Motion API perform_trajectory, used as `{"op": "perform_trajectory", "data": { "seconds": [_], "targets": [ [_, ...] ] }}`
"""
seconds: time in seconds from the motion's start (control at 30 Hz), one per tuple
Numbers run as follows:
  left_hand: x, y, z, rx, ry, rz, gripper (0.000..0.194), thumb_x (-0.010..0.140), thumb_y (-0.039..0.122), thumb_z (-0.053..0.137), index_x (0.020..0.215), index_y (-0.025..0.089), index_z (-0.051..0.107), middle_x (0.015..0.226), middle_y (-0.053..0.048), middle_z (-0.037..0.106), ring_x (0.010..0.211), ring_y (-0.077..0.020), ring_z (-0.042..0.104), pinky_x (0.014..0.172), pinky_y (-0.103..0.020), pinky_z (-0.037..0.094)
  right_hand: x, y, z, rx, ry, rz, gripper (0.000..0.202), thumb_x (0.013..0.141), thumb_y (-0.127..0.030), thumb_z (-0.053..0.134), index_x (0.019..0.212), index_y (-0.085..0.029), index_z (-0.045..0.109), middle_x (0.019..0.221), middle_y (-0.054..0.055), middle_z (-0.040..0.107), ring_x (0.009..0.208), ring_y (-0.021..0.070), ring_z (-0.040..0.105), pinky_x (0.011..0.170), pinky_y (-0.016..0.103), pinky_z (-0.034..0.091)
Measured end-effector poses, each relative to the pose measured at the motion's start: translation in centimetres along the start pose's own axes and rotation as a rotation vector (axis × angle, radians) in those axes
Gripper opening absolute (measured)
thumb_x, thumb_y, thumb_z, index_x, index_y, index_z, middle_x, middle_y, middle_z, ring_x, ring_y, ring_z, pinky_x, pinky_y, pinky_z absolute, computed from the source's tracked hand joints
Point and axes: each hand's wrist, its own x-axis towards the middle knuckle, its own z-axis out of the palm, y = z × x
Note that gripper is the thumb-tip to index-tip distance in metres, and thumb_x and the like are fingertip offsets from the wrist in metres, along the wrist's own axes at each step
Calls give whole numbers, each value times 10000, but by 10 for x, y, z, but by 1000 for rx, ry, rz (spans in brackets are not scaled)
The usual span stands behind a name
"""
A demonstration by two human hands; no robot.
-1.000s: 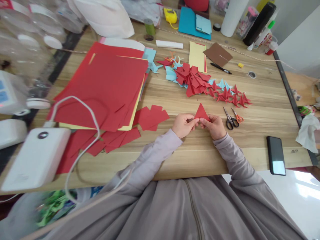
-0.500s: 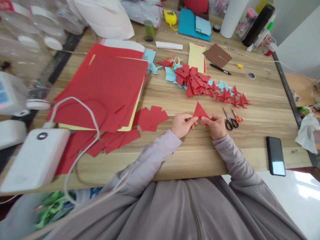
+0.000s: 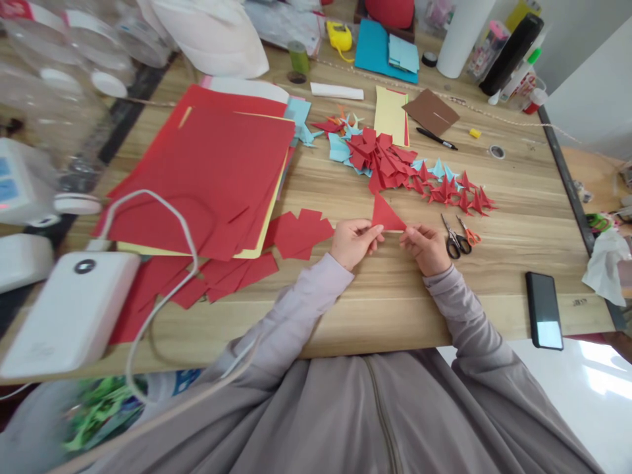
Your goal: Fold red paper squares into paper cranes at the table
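Observation:
A folded red paper triangle (image 3: pixel 386 214) is held between my two hands above the wooden table (image 3: pixel 385 296). My left hand (image 3: pixel 356 242) pinches its lower left corner, thumb on top. At the lower right corner, my right hand (image 3: pixel 426 247) grips the tip between thumb and fingers. Beyond the triangle lies a pile of folded red paper pieces (image 3: pixel 380 158), with small red and light blue pointed pieces to its right. Black-handled scissors (image 3: pixel 457 242) and orange-handled scissors (image 3: pixel 471 232) rest just right of my right hand.
Large red sheets (image 3: pixel 207 178) and red cut pieces (image 3: pixel 299 234) lie on the left, near a white power bank (image 3: pixel 74 316) with a looping cable (image 3: pixel 172 217). A phone (image 3: pixel 544 309) sits at the front right. Behind are yellow paper (image 3: pixel 390 117), brown paper (image 3: pixel 430 112) and a pen (image 3: pixel 437 138).
The red triangle has shifted left and turned, so its long lower edge shows between my hands. My left hand has moved slightly left, and my hands are farther apart.

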Motion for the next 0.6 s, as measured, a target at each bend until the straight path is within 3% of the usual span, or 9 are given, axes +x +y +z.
{"op": "perform_trajectory", "data": {
  "seconds": [0.17,0.47,0.6],
  "targets": [
    [-5,-3,8,62,-102,-31,261,699,338,652,557,122,613,412,2,530,348,-69,446,363,-198,353,-4,8,4,-129,-111,8,244,610,-348,762,719,-152,665,614,3,660,531,101,572,552,244,466],
    [-6,1,11,29,-134,-41,252,642,314,706,544,117,582,466,-20,585,386,-88,504,391,-216,418,-4,7,2,-87,-143,2,193,613,-300,758,674,-151,652,633,5,657,557,102,569,546,235,447],
    [-6,2,11,-4,-140,-56,250,635,315,710,551,116,585,470,-15,582,380,-82,496,386,-212,415,-5,5,5,-88,-115,15,207,577,-280,774,601,-154,612,553,-15,622,488,90,529,491,227,416]
  ]
}}
